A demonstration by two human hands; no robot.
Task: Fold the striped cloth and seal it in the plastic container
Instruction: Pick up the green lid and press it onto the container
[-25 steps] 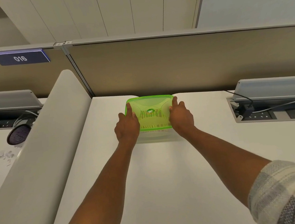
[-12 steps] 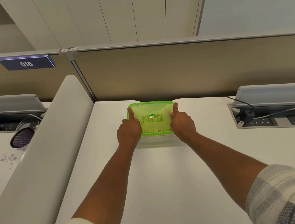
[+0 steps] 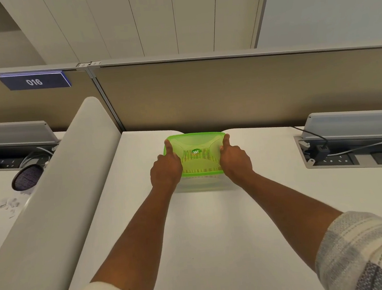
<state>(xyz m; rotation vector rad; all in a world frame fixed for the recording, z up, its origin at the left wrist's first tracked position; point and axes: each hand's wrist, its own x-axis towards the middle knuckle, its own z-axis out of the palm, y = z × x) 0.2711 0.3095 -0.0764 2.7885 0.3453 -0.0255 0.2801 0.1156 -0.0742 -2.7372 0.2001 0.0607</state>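
You're sealing: your left hand (image 3: 166, 170) and right hand (image 3: 235, 160) clamp the green lid (image 3: 196, 154) between them (striped cloth (image 3: 198, 161) inside); next, press its corners down.

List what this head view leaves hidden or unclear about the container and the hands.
- Striped cloth: only blurred stripes through the green lid; its fold is unreadable.
- Lid seal: side edges covered by left hand and right hand.
- Fingers: curled behind the container walls, unseen.
- Container base: clear, faint.
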